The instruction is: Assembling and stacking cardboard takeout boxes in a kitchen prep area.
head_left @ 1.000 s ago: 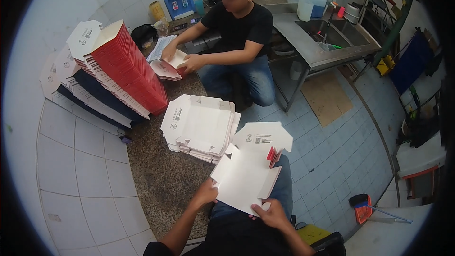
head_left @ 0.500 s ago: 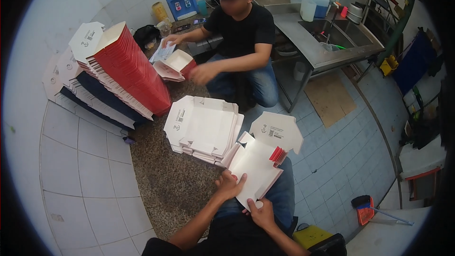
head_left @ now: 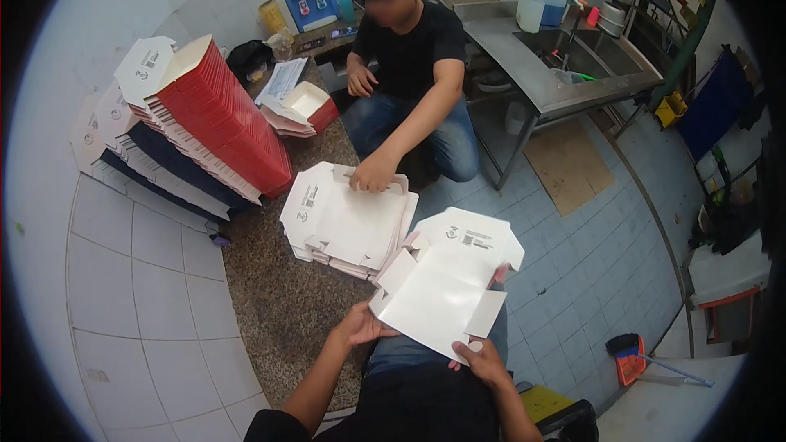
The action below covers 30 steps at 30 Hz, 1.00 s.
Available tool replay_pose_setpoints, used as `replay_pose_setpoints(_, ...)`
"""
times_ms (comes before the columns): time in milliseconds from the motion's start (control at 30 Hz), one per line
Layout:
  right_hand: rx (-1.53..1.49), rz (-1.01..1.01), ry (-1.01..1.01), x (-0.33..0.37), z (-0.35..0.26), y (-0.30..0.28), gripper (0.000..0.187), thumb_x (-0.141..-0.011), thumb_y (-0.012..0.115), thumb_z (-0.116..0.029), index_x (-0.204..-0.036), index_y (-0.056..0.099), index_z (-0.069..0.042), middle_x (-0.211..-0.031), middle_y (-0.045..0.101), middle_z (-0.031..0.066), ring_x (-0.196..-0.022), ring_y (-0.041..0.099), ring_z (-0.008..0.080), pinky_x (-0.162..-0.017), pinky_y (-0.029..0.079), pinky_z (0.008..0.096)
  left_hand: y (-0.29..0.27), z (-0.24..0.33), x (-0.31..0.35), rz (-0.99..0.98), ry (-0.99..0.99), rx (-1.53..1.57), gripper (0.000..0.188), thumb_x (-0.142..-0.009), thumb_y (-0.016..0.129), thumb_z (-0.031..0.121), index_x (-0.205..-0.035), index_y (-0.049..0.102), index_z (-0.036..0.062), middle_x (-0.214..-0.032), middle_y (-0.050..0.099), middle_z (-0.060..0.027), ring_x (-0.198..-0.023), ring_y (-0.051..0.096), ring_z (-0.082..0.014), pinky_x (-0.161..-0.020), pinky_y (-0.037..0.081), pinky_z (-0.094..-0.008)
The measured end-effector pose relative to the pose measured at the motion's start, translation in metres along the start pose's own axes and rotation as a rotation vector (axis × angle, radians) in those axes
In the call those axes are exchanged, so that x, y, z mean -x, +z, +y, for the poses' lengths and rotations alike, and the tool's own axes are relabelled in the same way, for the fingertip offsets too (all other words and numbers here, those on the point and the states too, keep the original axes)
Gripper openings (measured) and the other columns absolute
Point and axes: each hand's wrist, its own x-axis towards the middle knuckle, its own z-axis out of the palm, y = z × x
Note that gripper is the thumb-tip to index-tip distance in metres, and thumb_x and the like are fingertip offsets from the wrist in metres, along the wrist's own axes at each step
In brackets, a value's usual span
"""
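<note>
Over my lap is an unfolded cardboard box (head_left: 442, 282), its white inside facing up. Its side flaps stand partly raised, and dark print marks the rounded far panel. My right hand (head_left: 483, 360) pinches its near right corner, thumb on top. At the near left corner, my left hand (head_left: 363, 325) grips the edge, with some fingers hidden under the board. Just left of it on the counter lies a stack of flat white boxes (head_left: 352, 221). A co-worker's hand (head_left: 375, 173) touches the far edge of that stack.
Tall stacks of red boxes (head_left: 221, 115) and dark blue boxes (head_left: 182, 165) stand along the wall on the speckled counter (head_left: 278, 319). A partly folded red box (head_left: 311, 106) lies beyond. The co-worker (head_left: 413, 57) sits across from me, before a steel sink table (head_left: 524, 74).
The box on my lap has opened flatter, and my left hand has shifted left to its edge. The co-worker's arm has come from the partly folded red box to the flat stack.
</note>
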Motion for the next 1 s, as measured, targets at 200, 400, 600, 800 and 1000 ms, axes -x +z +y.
replay_pose_setpoints(200,0.011,-0.012,0.035,-0.007,-0.004,-0.007,0.020,-0.094,0.059,-0.013,-0.094,0.060,0.007,-0.072,0.065,0.0134,-0.058,0.063,0.0183,-0.054,0.050,0.0282,0.007,-0.004,-0.017,0.189,-0.055,-0.378,0.043,-0.099,0.051,0.028,-0.130,0.047,-0.0021,-0.121,0.060,-0.0159,-0.111,0.060,-0.0238,-0.089,0.056,-0.0378)
replay_pose_setpoints(400,-0.057,-0.034,0.001,-0.013,-0.014,-0.017,0.019,-0.094,0.059,-0.013,-0.093,0.060,0.006,-0.070,0.065,0.0137,-0.057,0.063,0.0195,-0.053,0.050,0.0294,0.033,-0.007,-0.015,0.372,-0.030,-0.641,0.044,-0.098,0.052,0.031,-0.127,0.050,-0.0024,-0.120,0.060,-0.0149,-0.110,0.061,-0.0243,-0.088,0.056,-0.0398)
replay_pose_setpoints(600,-0.040,-0.063,0.038,-0.018,-0.012,-0.023,0.019,-0.093,0.059,-0.013,-0.093,0.060,0.005,-0.068,0.064,0.0132,-0.057,0.062,0.0196,-0.056,0.051,0.0298,0.035,-0.019,-0.012,0.384,0.016,-0.575,0.051,-0.098,0.050,0.038,-0.126,0.051,-0.0044,-0.116,0.060,-0.0164,-0.098,0.065,-0.0245,-0.078,0.059,-0.0406)
replay_pose_setpoints(800,0.073,-0.202,0.025,-0.018,-0.041,-0.046,0.023,-0.094,0.057,-0.015,-0.101,0.062,0.007,-0.080,0.068,0.0140,-0.073,0.066,0.0186,-0.067,0.052,0.0288,0.034,-0.011,-0.006,0.181,-0.038,-0.161,0.048,-0.095,0.056,0.030,-0.125,0.047,-0.0058,-0.117,0.058,-0.0165,-0.104,0.062,-0.0264,-0.088,0.055,-0.0440)
replay_pose_setpoints(1000,0.127,-0.177,0.122,-0.046,-0.046,-0.057,0.032,-0.091,0.060,-0.011,-0.114,0.055,0.011,-0.095,0.065,0.0169,-0.081,0.066,0.0215,-0.067,0.058,0.0300,0.053,-0.016,-0.044,0.215,-0.049,-0.012,0.050,-0.091,0.058,0.025,-0.126,0.045,-0.0081,-0.116,0.059,-0.0199,-0.104,0.062,-0.0292,-0.091,0.053,-0.0407)
